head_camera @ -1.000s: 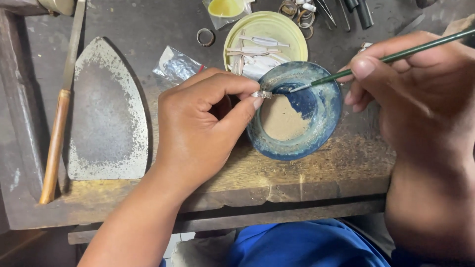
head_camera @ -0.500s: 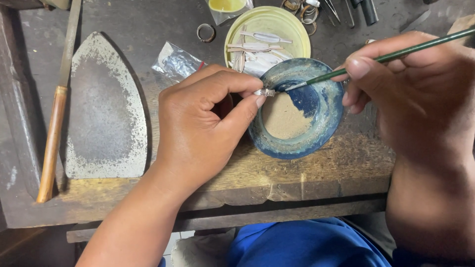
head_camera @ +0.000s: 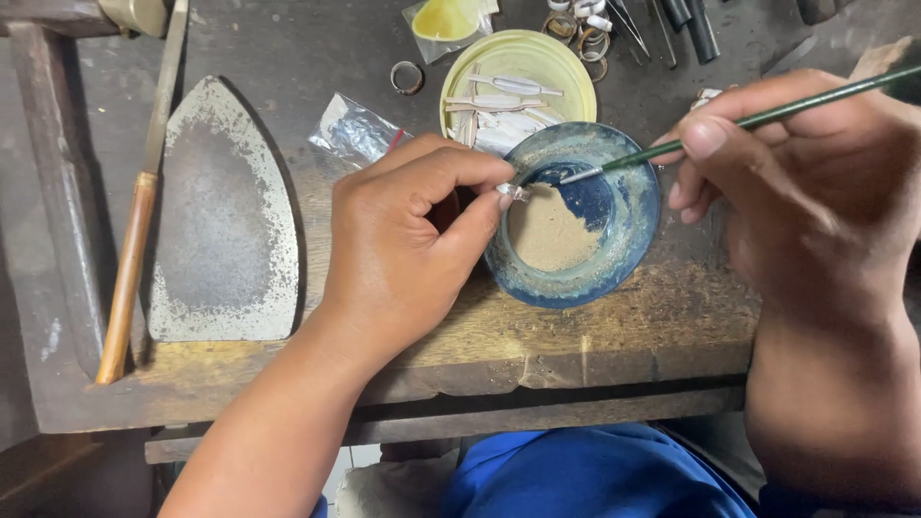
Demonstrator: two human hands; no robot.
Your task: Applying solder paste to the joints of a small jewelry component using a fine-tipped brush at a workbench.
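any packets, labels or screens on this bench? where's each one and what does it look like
Clear plastic bag: lies crumpled and shiny on the bench just behind the left hand, with a bit of red at its edge.
Small clear bag: at the top edge behind the yellow lid, with something yellow inside.
No labels, signs or screens show.

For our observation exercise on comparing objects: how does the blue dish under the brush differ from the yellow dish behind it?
The blue dish is dark and mottled, with tan powder or paste in its hollow; the yellow dish is pale and plain, holding small white and silvery pieces. The brush in the right hand dips into the blue dish; nothing touches the yellow dish. Both are round, shallow and rest on the wooden bench.
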